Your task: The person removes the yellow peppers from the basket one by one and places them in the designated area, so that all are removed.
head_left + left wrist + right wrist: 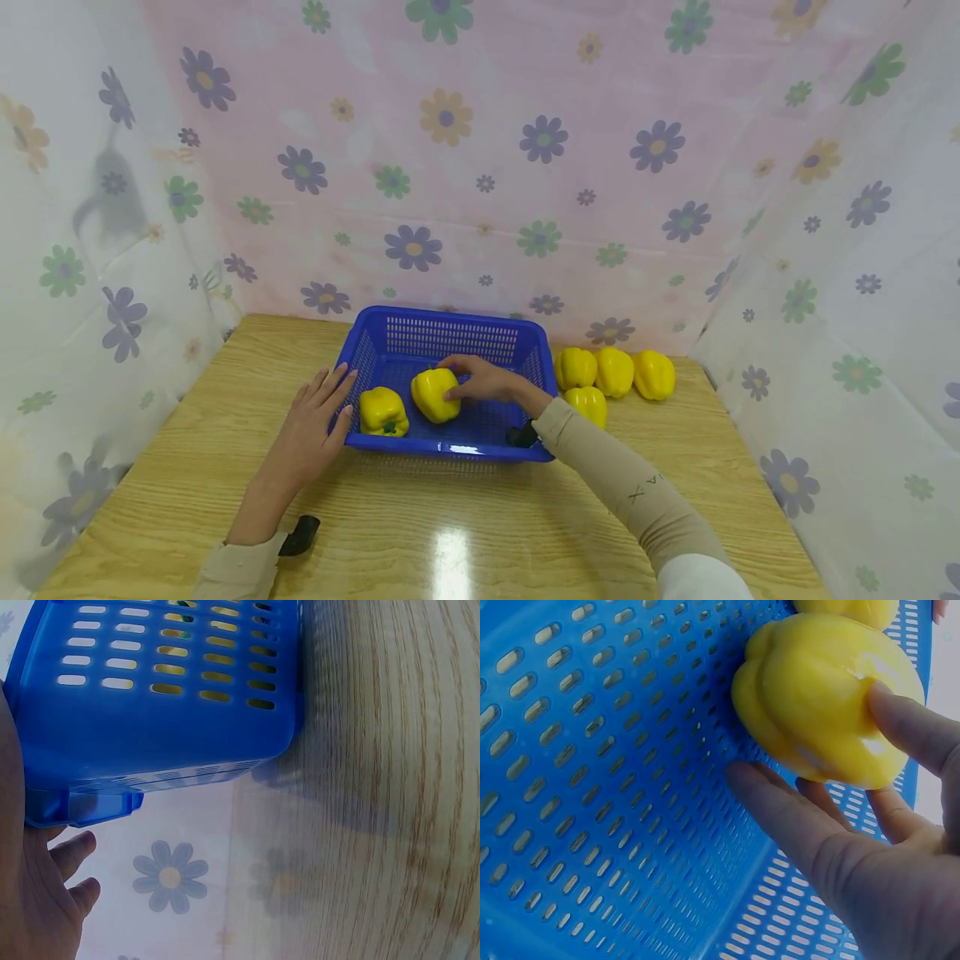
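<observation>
A blue plastic basket (457, 316) with slotted walls stands on the table. Inside it, my right hand (483, 382) holds a yellow bell pepper (433, 398) between thumb and fingers. In the right wrist view the thumb presses on the side of this pepper (817, 697), and the index finger stretches along below it, close over the slotted floor. To its left in the basket sits a second yellow bell pepper (381, 408), stem end toward me. My left hand (306, 432) rests on the basket's left rim with fingers extended; the left wrist view shows it beside the outer wall (150, 739).
Right of the basket, several more yellow bell peppers (614, 372) stand grouped on the wooden table (390, 533), one partly behind the right forearm. A flower-printed cloth (480, 208) hangs behind the table and along both sides.
</observation>
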Tool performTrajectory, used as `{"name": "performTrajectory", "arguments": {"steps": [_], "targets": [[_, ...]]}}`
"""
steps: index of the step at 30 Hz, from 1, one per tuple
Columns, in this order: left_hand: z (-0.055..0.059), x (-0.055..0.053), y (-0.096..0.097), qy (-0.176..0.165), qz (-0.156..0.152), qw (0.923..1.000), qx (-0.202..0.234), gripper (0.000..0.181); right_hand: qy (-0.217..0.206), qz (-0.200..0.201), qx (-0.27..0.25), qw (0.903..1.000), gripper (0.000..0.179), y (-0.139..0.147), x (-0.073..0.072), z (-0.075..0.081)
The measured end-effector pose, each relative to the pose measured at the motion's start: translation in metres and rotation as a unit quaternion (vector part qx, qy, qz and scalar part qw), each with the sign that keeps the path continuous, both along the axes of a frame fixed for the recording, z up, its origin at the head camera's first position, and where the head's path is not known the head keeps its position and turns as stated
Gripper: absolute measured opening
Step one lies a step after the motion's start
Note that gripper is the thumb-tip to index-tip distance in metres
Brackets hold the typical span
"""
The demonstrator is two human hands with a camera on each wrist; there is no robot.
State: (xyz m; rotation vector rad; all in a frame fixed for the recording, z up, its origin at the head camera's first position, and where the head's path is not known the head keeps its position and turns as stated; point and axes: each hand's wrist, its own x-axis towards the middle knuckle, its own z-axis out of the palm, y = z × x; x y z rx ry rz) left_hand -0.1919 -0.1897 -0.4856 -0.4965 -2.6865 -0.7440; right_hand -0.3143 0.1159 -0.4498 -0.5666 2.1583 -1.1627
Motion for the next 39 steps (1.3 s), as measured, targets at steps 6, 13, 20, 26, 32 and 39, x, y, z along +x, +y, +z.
{"name": "performTrajectory", "arguments": {"steps": [6,13,20,26,32,39], "targets": [[0.0,0.0,0.001,-0.003,0.002,1.0,0.001,0.051,-0.007,-0.01,-0.011,0.9999,0.053,0.001,0.001,0.001],[0.0,0.0,0.001,-0.007,0.002,1.0,0.0,0.051,-0.018,-0.02,-0.031,0.9992,0.053,0.002,-0.001,0.0],[0.0,0.0,0.001,-0.005,0.002,1.0,0.003,0.051,-0.029,-0.022,-0.05,0.9981,0.056,0.002,0.0,0.003],[0.001,0.001,0.001,-0.005,0.003,1.0,0.003,0.051,-0.046,-0.028,-0.061,0.9967,0.056,0.005,0.003,0.013],[0.002,0.001,0.001,-0.01,0.003,0.9999,0.005,0.052,-0.039,-0.025,-0.072,0.9963,0.056,0.009,0.004,0.021],[0.002,0.001,0.001,-0.007,0.004,1.0,0.005,0.051,-0.026,-0.042,-0.064,0.9967,0.059,0.016,0.008,0.035]]}}
